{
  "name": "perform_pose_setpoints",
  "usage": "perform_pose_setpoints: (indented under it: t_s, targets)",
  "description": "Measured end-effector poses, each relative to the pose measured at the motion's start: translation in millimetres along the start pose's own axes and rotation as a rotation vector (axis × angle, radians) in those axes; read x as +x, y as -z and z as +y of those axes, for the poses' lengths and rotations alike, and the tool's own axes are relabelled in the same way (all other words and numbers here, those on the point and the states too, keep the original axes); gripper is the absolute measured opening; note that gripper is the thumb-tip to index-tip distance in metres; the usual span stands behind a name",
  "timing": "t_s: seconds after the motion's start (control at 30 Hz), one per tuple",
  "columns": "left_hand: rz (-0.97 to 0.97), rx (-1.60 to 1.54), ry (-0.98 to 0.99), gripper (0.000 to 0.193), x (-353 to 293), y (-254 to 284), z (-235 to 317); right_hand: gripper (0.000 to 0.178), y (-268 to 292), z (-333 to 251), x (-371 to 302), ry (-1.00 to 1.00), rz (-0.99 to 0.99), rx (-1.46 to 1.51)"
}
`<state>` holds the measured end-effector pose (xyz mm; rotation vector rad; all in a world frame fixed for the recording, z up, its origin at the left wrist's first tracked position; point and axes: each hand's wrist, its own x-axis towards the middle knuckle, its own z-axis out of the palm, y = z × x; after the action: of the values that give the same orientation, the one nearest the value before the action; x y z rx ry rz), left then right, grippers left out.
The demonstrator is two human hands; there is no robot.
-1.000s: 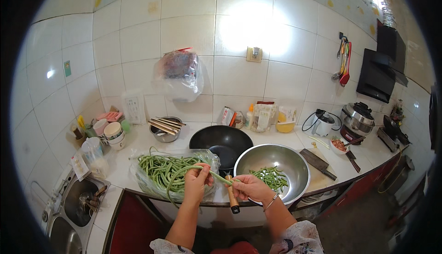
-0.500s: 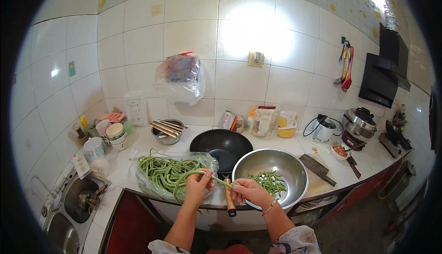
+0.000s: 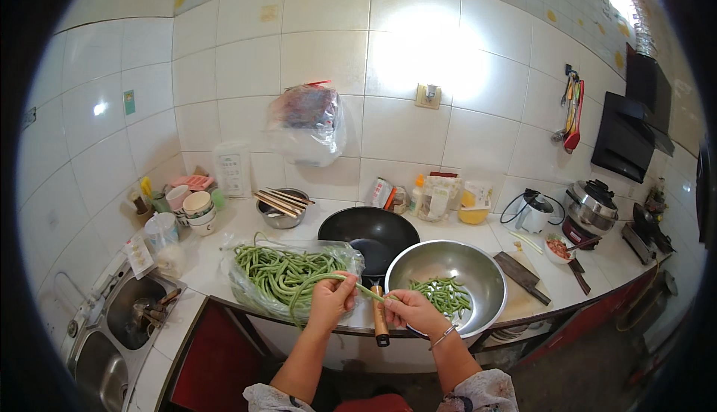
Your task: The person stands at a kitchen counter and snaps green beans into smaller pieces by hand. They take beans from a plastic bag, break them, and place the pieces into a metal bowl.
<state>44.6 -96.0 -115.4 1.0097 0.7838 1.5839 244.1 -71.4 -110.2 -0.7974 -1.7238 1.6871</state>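
A long green bean point(image 3: 368, 290) stretches between my two hands. My left hand point(image 3: 333, 300) is closed on it, and the bean's longer part trails back over a clear plastic bag point(image 3: 233, 281) heaped with long green beans point(image 3: 284, 268). The bean's other end is pinched between the thumb and fingers of my right hand point(image 3: 412, 312), at the near left rim of a large steel bowl point(image 3: 487, 292). Short pieces of bean point(image 3: 444, 294) lie in the bottom of this bowl. Just below the hands, a wok's wooden handle point(image 3: 381, 322) juts over the counter edge.
The black wok point(image 3: 366, 225) stands behind the hands. A cleaver point(image 3: 521, 277) lies on a cutting board point(image 3: 534, 304) right of the bowl. Farther right are a small bowl of chopped meat point(image 3: 558, 249) and a pressure cooker point(image 3: 590, 210). A double sink point(image 3: 108, 360) is at the left.
The whole view has shifted slightly, so the counter's things appear farther right. Both hands keep their hold on the bean, with little visible movement between them.
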Motion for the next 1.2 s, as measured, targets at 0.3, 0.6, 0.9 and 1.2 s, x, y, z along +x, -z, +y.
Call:
perform_pose_setpoints:
  t_s: [0.3, 0.6, 0.9, 1.2]
  targets:
    - [0.042, 0.210, -0.136, 0.010, -11, -13, -7, 0.025, -20, -2, 19, 0.245, 0.567, -0.872]
    - [0.021, -0.062, -0.055, 0.015, 8, -21, 15, 0.020, -5, -17, 23, 0.120, 0.370, 0.104]
    - [-0.067, -0.179, 0.069, 0.018, 20, -19, 12, 0.020, -1, -16, 28, 0.121, 0.297, 0.514]
    - [-0.109, 0.027, 0.090, 0.019, 12, -14, 1, 0.018, -9, -17, 16, 0.000, 0.025, 0.220]
